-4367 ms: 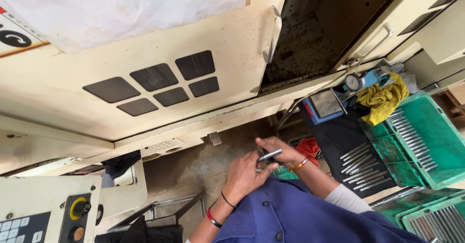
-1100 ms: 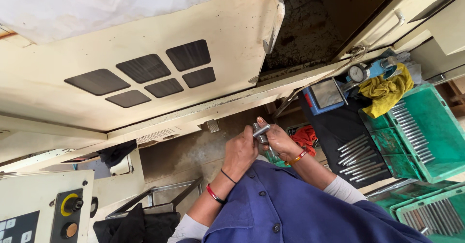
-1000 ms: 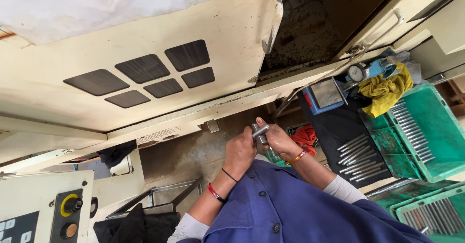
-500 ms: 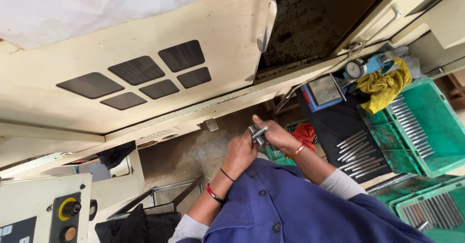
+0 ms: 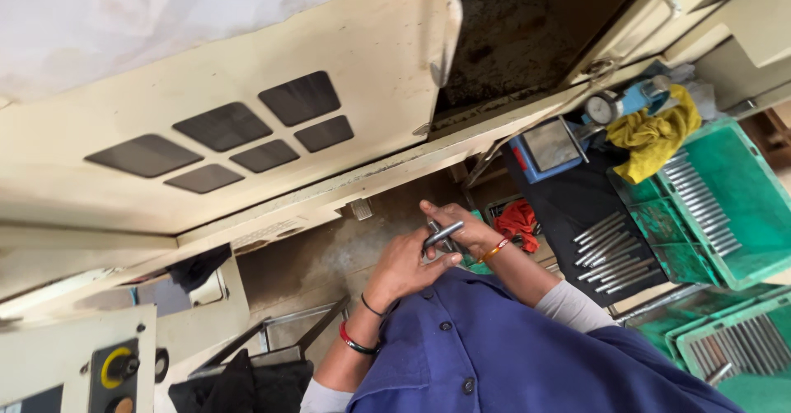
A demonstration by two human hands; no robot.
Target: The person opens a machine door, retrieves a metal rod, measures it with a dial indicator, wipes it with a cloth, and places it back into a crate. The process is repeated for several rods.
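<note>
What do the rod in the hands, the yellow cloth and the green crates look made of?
Rod, held by the left hand and right hand: likely steel, grey with a bright glint. Yellow cloth: soft woven fabric, crumpled in folds. Green crates: probably moulded plastic, matte, scuffed and grimy.

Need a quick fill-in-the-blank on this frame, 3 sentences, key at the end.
1. Both hands, the left hand and the right hand, meet on a short ____ rod in front of the blue shirt.
2. The cloth draped by the dial gauge is ____ in colour.
3. The rows of metal rods at the right lie in ____ plastic trays.

Missing words: metal; yellow; green
</note>
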